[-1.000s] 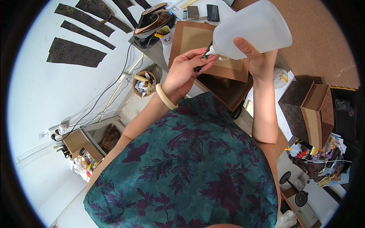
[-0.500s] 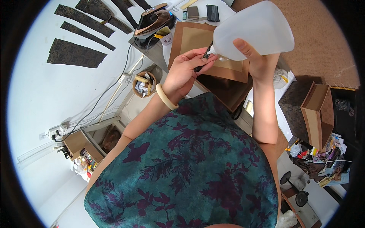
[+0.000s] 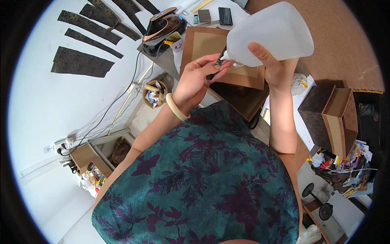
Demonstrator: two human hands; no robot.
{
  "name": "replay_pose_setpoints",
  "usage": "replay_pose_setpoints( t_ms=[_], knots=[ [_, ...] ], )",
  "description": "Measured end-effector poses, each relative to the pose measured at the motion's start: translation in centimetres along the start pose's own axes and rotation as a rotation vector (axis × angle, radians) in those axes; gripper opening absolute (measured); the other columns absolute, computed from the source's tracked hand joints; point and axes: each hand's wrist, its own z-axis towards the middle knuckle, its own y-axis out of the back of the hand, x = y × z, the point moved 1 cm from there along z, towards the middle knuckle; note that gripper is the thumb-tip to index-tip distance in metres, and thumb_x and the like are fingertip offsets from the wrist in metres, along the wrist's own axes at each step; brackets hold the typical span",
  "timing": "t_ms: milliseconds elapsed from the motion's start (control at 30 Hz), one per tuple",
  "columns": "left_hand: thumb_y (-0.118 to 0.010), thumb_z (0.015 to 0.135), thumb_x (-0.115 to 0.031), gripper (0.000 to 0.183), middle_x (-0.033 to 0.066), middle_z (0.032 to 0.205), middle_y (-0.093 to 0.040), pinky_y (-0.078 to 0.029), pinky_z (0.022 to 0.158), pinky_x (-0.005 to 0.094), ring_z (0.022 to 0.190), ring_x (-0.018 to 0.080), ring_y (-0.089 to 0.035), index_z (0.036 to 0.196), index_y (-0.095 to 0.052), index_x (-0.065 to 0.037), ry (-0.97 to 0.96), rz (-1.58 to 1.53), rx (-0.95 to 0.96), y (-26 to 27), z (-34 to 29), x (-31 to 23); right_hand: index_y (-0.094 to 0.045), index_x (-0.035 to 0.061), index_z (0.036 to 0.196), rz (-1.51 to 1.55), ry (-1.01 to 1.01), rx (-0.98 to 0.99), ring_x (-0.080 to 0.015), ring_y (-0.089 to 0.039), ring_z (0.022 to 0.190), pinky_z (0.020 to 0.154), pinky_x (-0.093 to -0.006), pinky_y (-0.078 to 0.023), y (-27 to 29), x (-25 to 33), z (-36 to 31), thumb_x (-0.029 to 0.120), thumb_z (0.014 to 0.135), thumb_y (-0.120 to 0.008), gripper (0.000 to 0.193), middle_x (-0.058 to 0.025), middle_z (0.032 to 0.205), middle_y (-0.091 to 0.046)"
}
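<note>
My right hand (image 3: 280,71) is wrapped round a large translucent white squeeze bottle (image 3: 274,30), which lies tilted on its side. Its narrow nozzle (image 3: 226,56) points left and meets a small dark patterned strip (image 3: 210,76) at my left fingertips. With fingers and thumb together, my left hand (image 3: 197,79) pinches that strip; part of it is hidden behind the fingers and the nozzle. Whether any liquid comes out is too small to tell. Just beneath both hands is a brown box (image 3: 203,40) with a tan inner panel.
A black and bronze steam iron (image 3: 164,30) stands at the back left, beside a small white cup (image 3: 175,42). Dark patterned strips (image 3: 83,62) lie on the white surface at left. A phone (image 3: 225,16) is at the back; an open patterned box (image 3: 337,118) stands at right.
The view has shifted very slightly. Both hands keep their hold on the strip and the bottle, with the nozzle still against the strip.
</note>
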Motion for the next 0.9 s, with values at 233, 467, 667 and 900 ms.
replay_pose_setpoints(
  t_ms=[233,467,667,900],
  knots=[
    [-0.054,0.098,0.002,0.033,0.0212,0.133,-0.061,-0.051,0.108,0.0325,0.127,0.0297,-0.060,0.130,-0.054,0.009,-0.011,0.010,0.053,-0.1,0.0,0.0,-0.064,0.0031,0.115,0.085,-0.019,-0.109,-0.0140,-0.065,0.096,0.087,-0.0292,-0.052,1.3,-1.2,1.4,0.018,0.078,-0.089,0.046,-0.0042,0.103,-0.069],
    [-0.054,0.098,0.002,0.033,0.0208,0.132,-0.062,-0.051,0.108,0.0322,0.126,0.0299,-0.060,0.130,-0.055,0.008,-0.008,0.006,0.052,-0.3,-0.1,0.0,-0.063,0.0030,0.117,0.092,-0.059,-0.143,-0.0147,-0.066,0.097,0.089,-0.0298,-0.052,1.7,-1.2,1.4,0.018,0.077,-0.090,0.051,-0.0049,0.105,-0.069],
    [-0.055,0.098,0.002,0.032,0.0203,0.132,-0.062,-0.051,0.108,0.0323,0.125,0.0286,-0.061,0.129,-0.057,0.006,-0.002,0.021,0.057,-0.4,-0.1,-0.1,-0.068,0.0015,0.109,0.032,-0.003,-0.064,-0.0164,-0.069,0.091,0.081,-0.0311,-0.056,0.0,1.7,0.4,0.019,0.073,-0.093,0.048,-0.0064,0.099,-0.073],
    [-0.056,0.098,0.001,0.033,0.0212,0.134,-0.061,-0.051,0.108,0.0323,0.126,0.0287,-0.061,0.130,-0.056,0.007,0.003,0.010,0.092,-0.4,0.0,0.2,-0.061,0.0025,0.121,0.199,-0.092,-0.225,-0.0166,-0.066,0.100,0.089,-0.0318,-0.054,2.6,-1.3,0.9,0.013,0.078,-0.089,0.052,-0.0058,0.107,-0.068]
  ],
)
